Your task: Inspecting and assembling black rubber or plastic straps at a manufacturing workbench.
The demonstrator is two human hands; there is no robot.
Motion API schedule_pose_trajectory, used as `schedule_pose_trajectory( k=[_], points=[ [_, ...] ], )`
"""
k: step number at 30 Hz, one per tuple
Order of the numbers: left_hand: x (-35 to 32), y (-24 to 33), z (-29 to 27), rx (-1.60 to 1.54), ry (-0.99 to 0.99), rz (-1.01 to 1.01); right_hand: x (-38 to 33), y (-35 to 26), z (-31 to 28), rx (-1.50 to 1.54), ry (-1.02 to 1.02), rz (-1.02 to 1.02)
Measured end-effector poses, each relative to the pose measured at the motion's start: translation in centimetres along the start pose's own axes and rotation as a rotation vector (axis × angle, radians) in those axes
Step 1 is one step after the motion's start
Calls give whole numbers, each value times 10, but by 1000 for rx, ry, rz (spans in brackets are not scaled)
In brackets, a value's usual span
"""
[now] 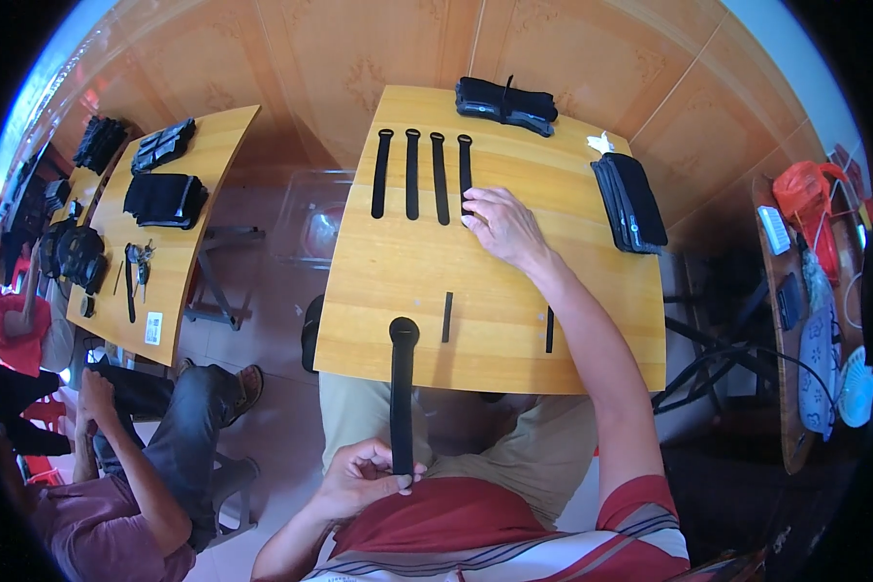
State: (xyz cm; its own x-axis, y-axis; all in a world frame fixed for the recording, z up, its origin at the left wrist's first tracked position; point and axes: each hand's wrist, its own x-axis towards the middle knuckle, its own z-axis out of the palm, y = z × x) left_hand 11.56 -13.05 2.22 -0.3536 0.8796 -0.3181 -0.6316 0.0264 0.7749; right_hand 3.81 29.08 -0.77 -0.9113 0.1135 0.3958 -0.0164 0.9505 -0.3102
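I see four straps [423, 175] laid by flat right hand [500, 225]; left hand [364, 475] pinching fifth strap [402, 393], bundles [630, 202] beyond remain.

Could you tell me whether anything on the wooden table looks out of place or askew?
Little stands out. Four black straps lie in a neat parallel row under the right hand. Only the long strap in the left hand overhangs the table's near edge, and a white scrap sits alone near the far corner.

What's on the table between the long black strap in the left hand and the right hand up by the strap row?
Head view: one short black strip lies on the wooden table between the long black strap in the left hand and the right hand; otherwise bare wood.
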Motion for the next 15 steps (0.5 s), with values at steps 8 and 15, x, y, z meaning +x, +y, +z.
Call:
schedule_pose_trajectory(
  k=[8,15],
  points=[
    [10,7,16,1,94,115,-55,-94,-31,457,85,129],
    [32,2,26,106,144,158,-143,-205,-46,1133,-134,376]
  ],
)
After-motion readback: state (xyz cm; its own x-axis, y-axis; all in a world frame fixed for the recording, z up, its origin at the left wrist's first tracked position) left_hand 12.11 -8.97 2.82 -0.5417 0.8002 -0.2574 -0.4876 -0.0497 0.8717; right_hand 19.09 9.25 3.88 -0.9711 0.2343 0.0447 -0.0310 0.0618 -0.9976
